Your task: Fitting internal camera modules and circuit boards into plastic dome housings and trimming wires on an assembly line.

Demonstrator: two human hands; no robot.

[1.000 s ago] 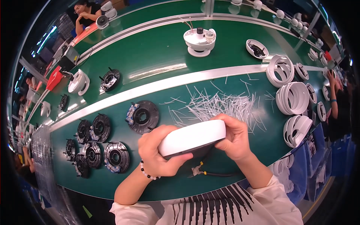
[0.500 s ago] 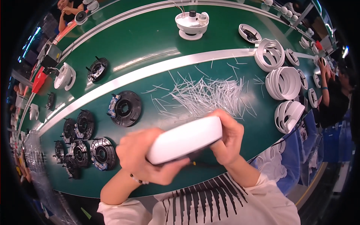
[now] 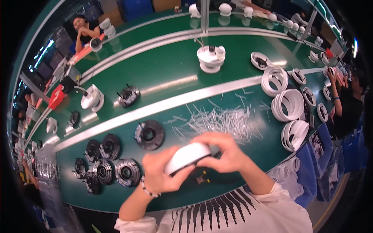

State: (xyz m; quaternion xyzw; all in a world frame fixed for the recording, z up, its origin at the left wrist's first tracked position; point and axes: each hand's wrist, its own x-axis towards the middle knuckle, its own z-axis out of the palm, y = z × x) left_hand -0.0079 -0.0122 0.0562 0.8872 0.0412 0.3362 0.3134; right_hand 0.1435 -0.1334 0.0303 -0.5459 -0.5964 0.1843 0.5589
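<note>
L hand (image 3: 160, 171) + R hand (image 3: 226, 154) clasp white shell (image 3: 188, 156), thumbs nr its lower edge, prob. to steady it; pliers (image 3: 201, 179) just below grip, maybe for quick reach.

Glare streaks on green tabletop (image 3: 167, 84), slightly blurred hands (image 3: 158, 171), strip lights (image 3: 47, 49) upper left, bent edges, black corners

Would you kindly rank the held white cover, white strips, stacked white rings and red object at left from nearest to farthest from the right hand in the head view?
1. White cover: held, touching the right hand.
2. White strips: heaped just beyond it.
3. Stacked white rings: to its right.
4. Red object: far left.
</note>
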